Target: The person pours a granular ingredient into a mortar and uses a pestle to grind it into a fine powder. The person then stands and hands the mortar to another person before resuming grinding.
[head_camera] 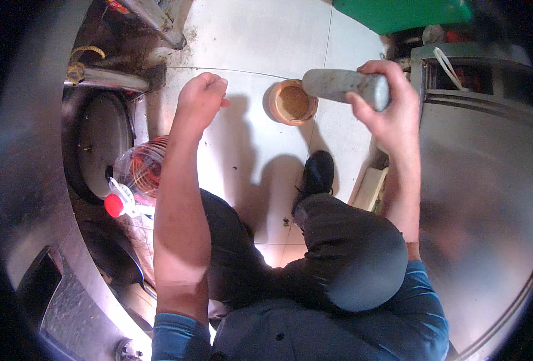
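Observation:
My right hand (395,108) grips one end of a thick grey, dark-mottled stone pestle (331,85). The pestle lies nearly level in the hand, its rounded free end pointing left over the right rim of a round orange-brown bowl (276,108). Whether stone and rim touch, I cannot tell. Coarse brown ground matter (293,100) covers the inside of the bowl, which stands on the pale tiled floor (257,83). To the left of the bowl, my left hand (202,99) is raised with its fingers curled in, and nothing shows in it.
By my left forearm lies a clear plastic bottle (133,169) with a red cap (114,205). A large round pan (101,140) leans behind it. A metal cabinet (483,189) flanks me on the right. My dark shoe (319,171) rests below the bowl. Farther off is a green object (406,13).

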Demonstrator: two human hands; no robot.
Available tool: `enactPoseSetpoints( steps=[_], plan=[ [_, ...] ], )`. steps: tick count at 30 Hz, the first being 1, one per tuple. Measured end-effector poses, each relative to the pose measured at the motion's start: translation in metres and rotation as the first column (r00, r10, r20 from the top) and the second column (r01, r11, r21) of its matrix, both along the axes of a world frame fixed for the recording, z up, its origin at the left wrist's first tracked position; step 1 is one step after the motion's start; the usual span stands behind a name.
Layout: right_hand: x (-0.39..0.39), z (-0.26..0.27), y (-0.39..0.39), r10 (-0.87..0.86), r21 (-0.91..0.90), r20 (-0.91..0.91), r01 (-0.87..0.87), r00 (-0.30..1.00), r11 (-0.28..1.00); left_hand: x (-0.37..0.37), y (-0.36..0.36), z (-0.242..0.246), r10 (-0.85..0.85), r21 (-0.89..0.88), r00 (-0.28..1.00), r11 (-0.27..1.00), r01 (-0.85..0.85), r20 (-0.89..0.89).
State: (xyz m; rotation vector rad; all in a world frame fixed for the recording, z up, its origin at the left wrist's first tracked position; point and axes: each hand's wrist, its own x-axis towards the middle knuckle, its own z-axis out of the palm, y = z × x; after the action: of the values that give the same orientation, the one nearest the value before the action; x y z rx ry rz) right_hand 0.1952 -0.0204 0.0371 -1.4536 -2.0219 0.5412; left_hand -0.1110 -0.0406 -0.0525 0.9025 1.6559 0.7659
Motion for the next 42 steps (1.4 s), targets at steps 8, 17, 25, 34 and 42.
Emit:
enactPoseSetpoints(
  steps=[8, 17, 25, 34, 42],
  plan=[
    [-0.026, -0.119, -0.002, 0.044, -0.207, 0.221, 0.003, 0.974, 0.978, 0.001, 0.002, 0.002, -0.033, -0.004, 0.999, 0.999, 0.033, -0.031],
    [-0.005, -0.01, -0.002, 0.04, -0.066, 0.154, -0.031, 0.987, 0.997, 0.001, 0.0, 0.006, -0.026, 0.004, 1.0, 1.0, 0.026, 0.007],
    [-0.036, -0.114, 0.006, 0.013, -0.292, 0.299, 0.078, 0.954, 0.953, 0.0, -0.004, -0.004, -0.053, -0.047, 0.998, 0.998, 0.053, -0.015],
    [-0.006, -0.004, 0.0, 0.005, 0.069, 0.038, -0.008, 0.999, 0.998, -0.002, -0.003, -0.002, -0.03, -0.012, 1.0, 0.999, 0.03, -0.007],
    [-0.038, -0.112, 0.001, 0.065, -0.259, 0.226, -0.004, 0.972, 0.966, 0.002, 0.007, -0.017, -0.086, -0.084, 0.995, 0.993, 0.082, -0.045]
  ],
)
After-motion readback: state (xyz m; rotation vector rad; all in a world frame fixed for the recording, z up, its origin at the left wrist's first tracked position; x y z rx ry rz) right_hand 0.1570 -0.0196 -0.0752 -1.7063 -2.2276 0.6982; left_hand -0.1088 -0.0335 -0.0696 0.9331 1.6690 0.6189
